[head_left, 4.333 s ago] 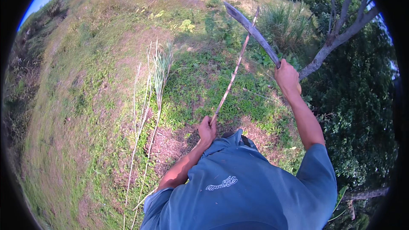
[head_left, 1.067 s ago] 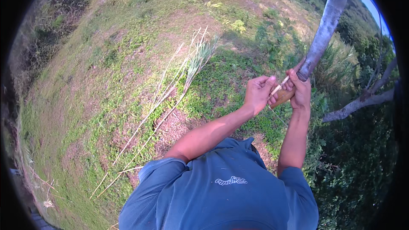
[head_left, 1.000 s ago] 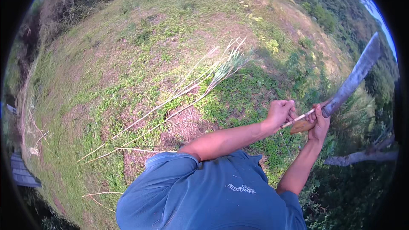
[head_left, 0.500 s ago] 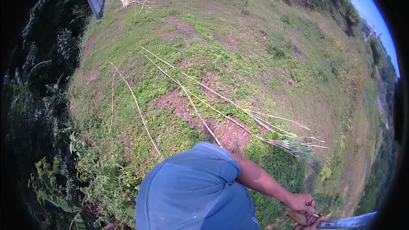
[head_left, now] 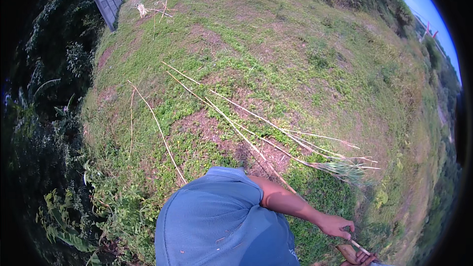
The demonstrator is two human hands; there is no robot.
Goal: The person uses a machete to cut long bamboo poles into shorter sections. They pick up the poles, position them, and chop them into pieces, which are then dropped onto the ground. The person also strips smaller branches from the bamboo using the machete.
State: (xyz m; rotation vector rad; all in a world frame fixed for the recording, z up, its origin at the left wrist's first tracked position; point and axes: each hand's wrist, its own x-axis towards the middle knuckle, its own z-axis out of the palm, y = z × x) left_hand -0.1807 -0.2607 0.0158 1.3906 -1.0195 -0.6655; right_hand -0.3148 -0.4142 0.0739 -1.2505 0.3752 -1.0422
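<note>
My left arm, in a blue sleeve, reaches to the lower right. My left hand (head_left: pixel 336 226) is open, thumb and fingers curved apart around a gap. Just below the thumb is the upper end of a short, thin, pale stick (head_left: pixel 358 247). Lower down, partly cut off by the lower edge, my right hand (head_left: pixel 363 259) is closed around the stick's lower part. A brown wooden handle (head_left: pixel 347 252) juts out beside it. It looks like the handle of a machete, whose grey blade (head_left: pixel 382 264) barely shows at the edge. The right fingers are partly hidden.
Long pale cane stalks (head_left: pixel 236 127) lie across the grass, with a tuft of green leaves (head_left: pixel 345 170) at one end. Two thinner stalks (head_left: pixel 156 123) lie farther left. Dense bushes (head_left: pixel 49 133) border the left, beside a grey panel fence (head_left: pixel 110 6). More cut stalks (head_left: pixel 160 11) lie far off.
My left hand has let go of the pale stick and drawn back up and left. The right hand has sunk slightly, and most of the grey blade has left the view.
</note>
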